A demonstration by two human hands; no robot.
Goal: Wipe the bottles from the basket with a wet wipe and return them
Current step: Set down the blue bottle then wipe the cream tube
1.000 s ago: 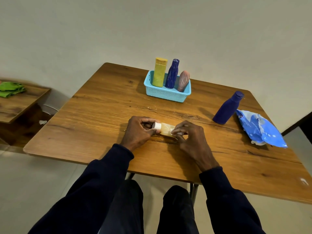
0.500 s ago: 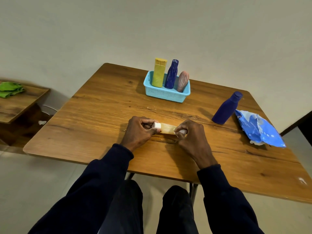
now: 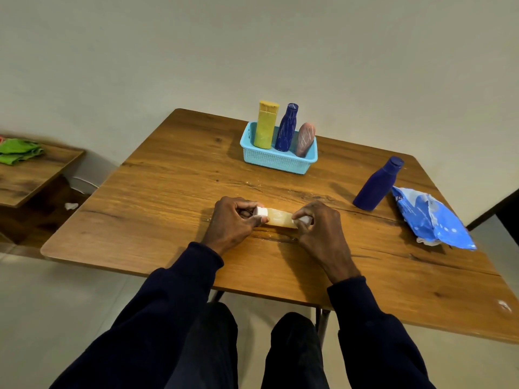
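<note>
Gripping the capped end of the small yellow bottle (image 3: 279, 217), the left hand (image 3: 234, 220) pins it on its side on the worktop (image 3: 168, 209), near the front edge. The right hand (image 3: 320, 231) pinches a white wet wipe (image 3: 303, 219) round the bottle's right end.

Recommendation: keep the cap end firmly held, draw the wipe along the full length, and roll the bottle so that the underside is covered too.

Further right, a dark blue bottle (image 3: 377, 183) stands upright just beside the wipe packet (image 3: 429, 220). At the far side the basket (image 3: 278, 162) holds a tall yellow bottle (image 3: 265, 124), a blue bottle (image 3: 286, 127) and a pink bottle (image 3: 305, 138).

Against a second ago, the right hand sits slightly further right, exposing a little more of the bottle's body. The left hand's grip and all else are unchanged.
</note>
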